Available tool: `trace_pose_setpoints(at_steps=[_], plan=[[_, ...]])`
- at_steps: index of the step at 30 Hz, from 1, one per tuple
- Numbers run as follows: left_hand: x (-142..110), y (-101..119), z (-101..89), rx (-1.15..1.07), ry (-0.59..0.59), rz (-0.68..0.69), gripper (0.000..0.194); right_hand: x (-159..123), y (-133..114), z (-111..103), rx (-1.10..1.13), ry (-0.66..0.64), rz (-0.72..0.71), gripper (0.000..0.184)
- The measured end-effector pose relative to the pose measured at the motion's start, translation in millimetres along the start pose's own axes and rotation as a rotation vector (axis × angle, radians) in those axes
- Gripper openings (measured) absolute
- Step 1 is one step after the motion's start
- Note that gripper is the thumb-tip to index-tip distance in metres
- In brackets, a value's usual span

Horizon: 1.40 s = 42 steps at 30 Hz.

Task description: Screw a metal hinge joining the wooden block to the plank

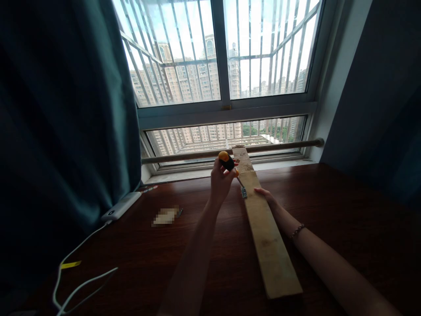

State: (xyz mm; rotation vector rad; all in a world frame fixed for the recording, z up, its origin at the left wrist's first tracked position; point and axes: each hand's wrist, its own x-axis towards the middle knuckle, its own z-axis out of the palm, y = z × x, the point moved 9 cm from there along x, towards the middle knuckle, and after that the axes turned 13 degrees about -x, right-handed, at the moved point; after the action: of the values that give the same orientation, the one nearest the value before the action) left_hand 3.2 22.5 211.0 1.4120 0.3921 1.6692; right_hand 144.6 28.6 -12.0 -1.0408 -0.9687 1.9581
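Note:
A long wooden board (268, 245) runs away from me, its far end at the window rail. My left hand (221, 181) is closed round the yellow-and-black handle of a screwdriver (226, 160). The shaft slants down to the right, with its tip at a small metal fitting (244, 192) on the board's left edge. Whether the fitting is a hinge or a latch, I cannot tell. My right hand (264, 194) grips the board's right edge across from the fitting, its fingertips on the top face and its other fingers mostly hidden.
On the reddish-brown wooden table (131, 250), a blurred pale packet (165, 216) lies left of my arm. A white power strip (121, 206) with a white cable (82, 241) sits beside the dark curtain (108, 109). A metal rail (286, 146) crosses before the barred window.

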Motion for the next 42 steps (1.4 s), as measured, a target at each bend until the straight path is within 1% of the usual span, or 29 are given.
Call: trace_pose_setpoints(at_steps=[3, 7, 10, 13, 16, 19, 22, 26, 29, 32, 35, 39, 42], plan=[[-0.5, -0.2, 2.6, -0.011, -0.025, 0.003, 0.027, 0.2, 0.5, -0.4, -0.003, 0.004, 0.003, 0.047], [0.0, -6.9, 2.6, -0.006, -0.03, -0.002, 0.031, 0.0, -1.8, 1.8, 0.006, -0.006, -0.014, 0.046], [0.4, -12.3, -3.3, 0.026, 0.015, 0.03, 0.038, 0.3, -2.5, 3.4, 0.013, -0.014, -0.014, 0.046], [0.4, -17.7, -10.5, 0.081, 0.048, 0.023, 0.042, 1.4, -1.4, 1.9, 0.016, -0.007, -0.007, 0.047], [0.4, -13.6, -19.4, 0.186, 0.089, 0.033, 0.044, 3.0, -0.6, -0.7, 0.019, -0.001, -0.012, 0.049], [1.3, -6.4, -17.3, 0.239, 0.043, 0.021, 0.048, 4.1, -0.4, -1.6, 0.013, -0.005, -0.016, 0.05], [1.2, -2.8, -7.5, 0.148, -0.026, -0.024, 0.052, 3.8, -1.7, 0.5, 0.02, -0.025, -0.031, 0.05], [1.0, 1.5, 2.7, -0.014, -0.066, -0.047, 0.043, 3.9, -1.0, -1.2, 0.024, -0.017, -0.04, 0.05], [2.6, 10.3, -0.7, -0.047, -0.047, -0.017, 0.038, 7.0, 1.6, -4.7, 0.016, -0.02, -0.023, 0.05], [3.8, 18.9, -6.9, -0.035, -0.049, -0.029, 0.036, 11.1, 0.5, -5.6, 0.017, -0.043, -0.028, 0.048], [2.8, 21.8, -6.5, 0.021, -0.111, -0.095, 0.034, 10.7, -4.9, 0.0, 0.027, -0.089, -0.068, 0.047], [0.4, 20.9, -3.6, 0.073, -0.132, -0.134, 0.034, 2.6, -5.3, 7.4, 0.011, -0.121, -0.07, 0.051], [-1.4, 15.3, 0.5, 0.083, -0.131, -0.16, 0.035, 1.4, -2.9, 3.6, -0.023, -0.088, -0.053, 0.053]])
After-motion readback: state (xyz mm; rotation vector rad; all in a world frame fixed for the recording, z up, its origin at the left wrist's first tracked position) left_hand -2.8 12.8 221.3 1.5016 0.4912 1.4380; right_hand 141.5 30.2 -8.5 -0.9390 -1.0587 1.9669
